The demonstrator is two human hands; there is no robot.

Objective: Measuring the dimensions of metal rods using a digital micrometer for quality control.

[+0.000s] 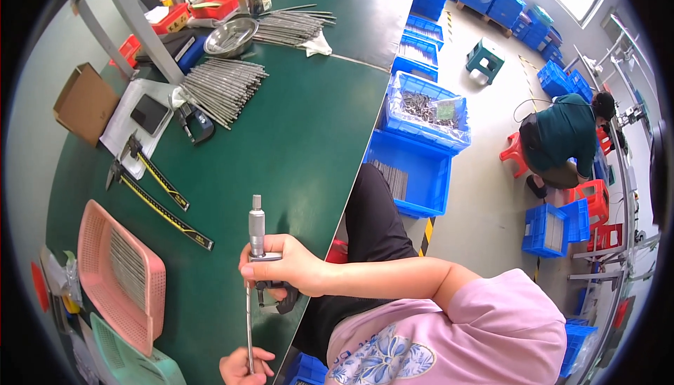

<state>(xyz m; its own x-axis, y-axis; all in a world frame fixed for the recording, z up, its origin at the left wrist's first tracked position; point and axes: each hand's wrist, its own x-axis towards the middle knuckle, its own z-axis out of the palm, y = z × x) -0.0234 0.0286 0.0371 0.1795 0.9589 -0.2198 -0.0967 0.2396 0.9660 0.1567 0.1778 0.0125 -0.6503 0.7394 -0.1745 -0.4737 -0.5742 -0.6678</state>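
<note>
The thin metal rod (248, 318) above the green bench (302, 153) looks stiff, light and perhaps slippery, best held near its end, where the left hand (236, 369) pinches it, the right hand (300, 267) wrapping a micrometer (257, 227).

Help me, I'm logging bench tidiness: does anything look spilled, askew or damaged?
Nothing looks spilled or plainly damaged. Slightly askew: a few rods jut from the far pile beside the metal bowl, which looks untidy next to the more even nearer pile.
</note>
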